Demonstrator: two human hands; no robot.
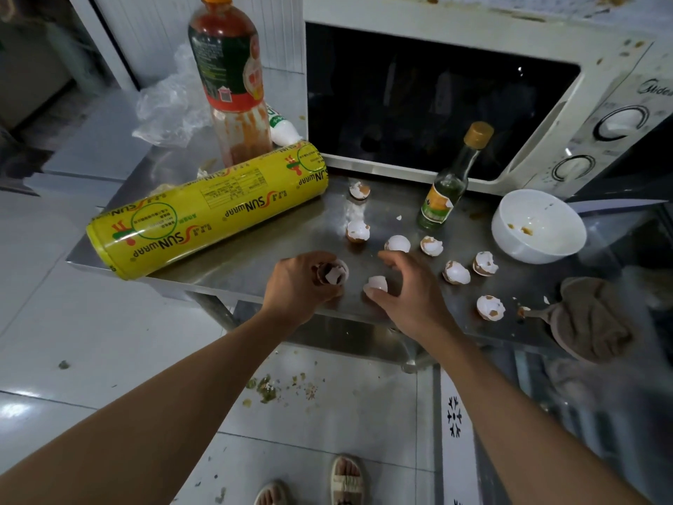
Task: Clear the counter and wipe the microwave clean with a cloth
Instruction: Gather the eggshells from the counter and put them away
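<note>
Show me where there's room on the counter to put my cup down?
Bare steel lies between the yellow wrap roll and the small glass bottle, before the microwave. Eggshells crowd the stretch from both hands to the white bowl.

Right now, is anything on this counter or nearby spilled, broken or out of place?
Yes. Broken eggshells litter the steel counter, the cling-wrap roll lies on its side overhanging the edge, the sauce bottle is smeared, and food scraps dot the floor.
</note>
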